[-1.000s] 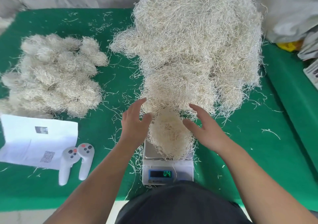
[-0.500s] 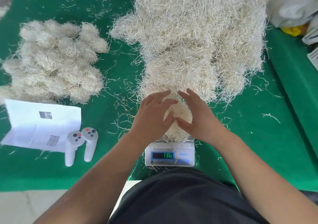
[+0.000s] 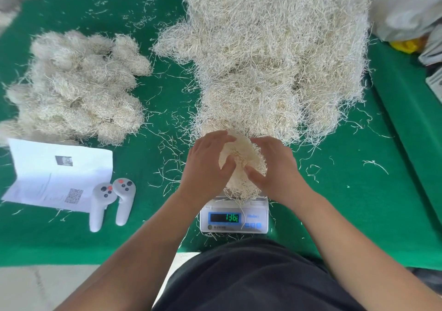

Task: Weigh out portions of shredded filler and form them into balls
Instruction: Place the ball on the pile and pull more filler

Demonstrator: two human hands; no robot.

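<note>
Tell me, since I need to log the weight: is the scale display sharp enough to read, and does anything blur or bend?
Head view: the scale display glows green but its digits are soft, so not surely legible; the formed balls smear at the left edge; the green table edges bow from the wide lens; light is even, without glare.

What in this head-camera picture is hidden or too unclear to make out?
- Scale: its pan is covered by the filler portion and both hands.
- Display: green digits are lit but too blurred to read surely.
- Paper sheet: its print and code are too small.
- Left hand, right hand: palms face away, so the grip is unclear.
- Yellow item: half hidden by a white bag.
</note>
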